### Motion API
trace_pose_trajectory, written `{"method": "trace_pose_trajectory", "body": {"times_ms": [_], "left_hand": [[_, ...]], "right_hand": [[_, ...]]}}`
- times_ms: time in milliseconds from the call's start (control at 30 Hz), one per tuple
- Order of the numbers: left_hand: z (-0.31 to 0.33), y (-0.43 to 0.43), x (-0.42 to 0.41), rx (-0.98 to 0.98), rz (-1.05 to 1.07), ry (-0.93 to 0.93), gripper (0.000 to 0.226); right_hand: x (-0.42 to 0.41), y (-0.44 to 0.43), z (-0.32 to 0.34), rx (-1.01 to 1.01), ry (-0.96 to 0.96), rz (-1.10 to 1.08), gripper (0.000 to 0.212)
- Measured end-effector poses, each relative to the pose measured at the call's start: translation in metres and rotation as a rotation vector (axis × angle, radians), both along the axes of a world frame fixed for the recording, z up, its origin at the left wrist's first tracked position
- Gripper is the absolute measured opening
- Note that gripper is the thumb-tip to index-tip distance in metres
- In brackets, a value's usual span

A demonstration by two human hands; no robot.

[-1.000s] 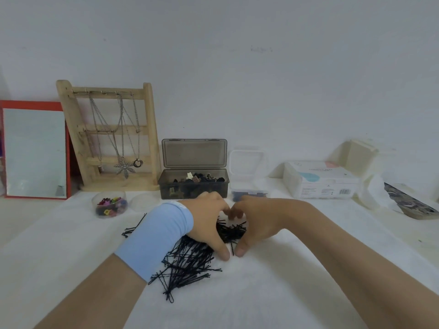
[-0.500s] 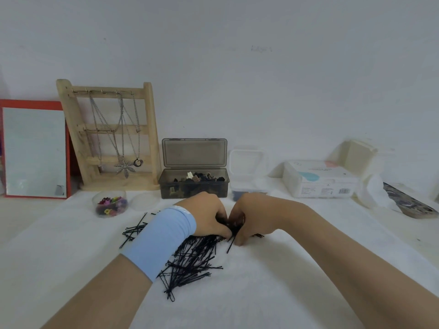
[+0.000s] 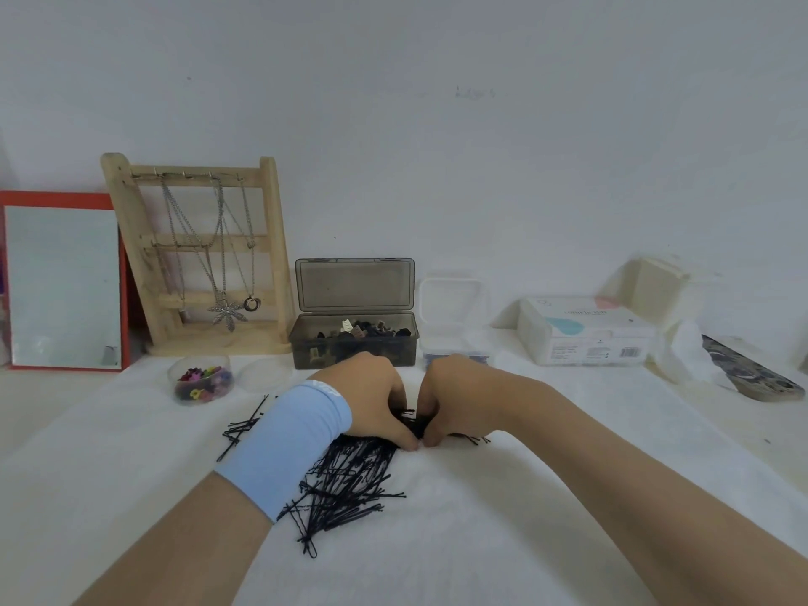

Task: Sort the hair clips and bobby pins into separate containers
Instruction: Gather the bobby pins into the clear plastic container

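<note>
Wide cloth surrounds left hand and right hand gripping bobby pins.

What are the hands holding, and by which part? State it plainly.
The left hand and right hand together pinch a bunch of bobby pins at the pile's far end, between thumbs and curled fingers.

Mid-table, the left hand and right hand sit side by side, thumbs touching, both curled round the far end of a heap of bobby pins that spreads back under the left wrist. Behind the hands stands a lidded box with hair clips in it, and a smaller container just to its right. Left of the box is a necklace stand, with a mirror further left and a round tub in front. A carton lies well to the right
</note>
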State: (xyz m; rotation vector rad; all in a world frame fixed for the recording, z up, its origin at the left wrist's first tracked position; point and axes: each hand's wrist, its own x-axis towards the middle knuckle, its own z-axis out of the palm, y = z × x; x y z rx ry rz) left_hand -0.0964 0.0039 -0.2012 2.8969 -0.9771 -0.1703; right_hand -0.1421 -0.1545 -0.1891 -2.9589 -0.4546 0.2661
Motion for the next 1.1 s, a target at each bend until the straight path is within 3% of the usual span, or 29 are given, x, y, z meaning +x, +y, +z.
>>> {"method": "trace_pose_trajectory", "body": {"times_ms": [367, 567, 667, 800, 900, 1100], "left_hand": [[0.001, 0.007, 0.003, -0.036, 0.010, 0.010, 0.049], [0.011, 0.021, 0.005, -0.006, 0.053, 0.105, 0.057], [0.012, 0.024, 0.007, -0.046, 0.046, 0.135, 0.054], [0.017, 0.020, 0.005, -0.325, 0.054, 0.158, 0.050], [0.018, 0.012, 0.002, -0.556, 0.077, 0.130, 0.031], [0.021, 0.010, 0.000, -0.734, 0.132, 0.195, 0.007]], "right_hand": [[0.001, 0.006, -0.001, -0.135, -0.013, 0.024, 0.025], [0.006, -0.027, 0.007, -0.069, -0.043, -0.013, 0.012], [0.010, -0.039, 0.010, 0.136, 0.001, -0.050, 0.012], [0.013, -0.039, -0.002, 0.485, 0.133, -0.059, 0.013], [0.014, -0.033, -0.010, 0.769, 0.240, -0.079, 0.012], [0.013, -0.023, -0.013, 0.964, 0.327, -0.111, 0.018]]}}
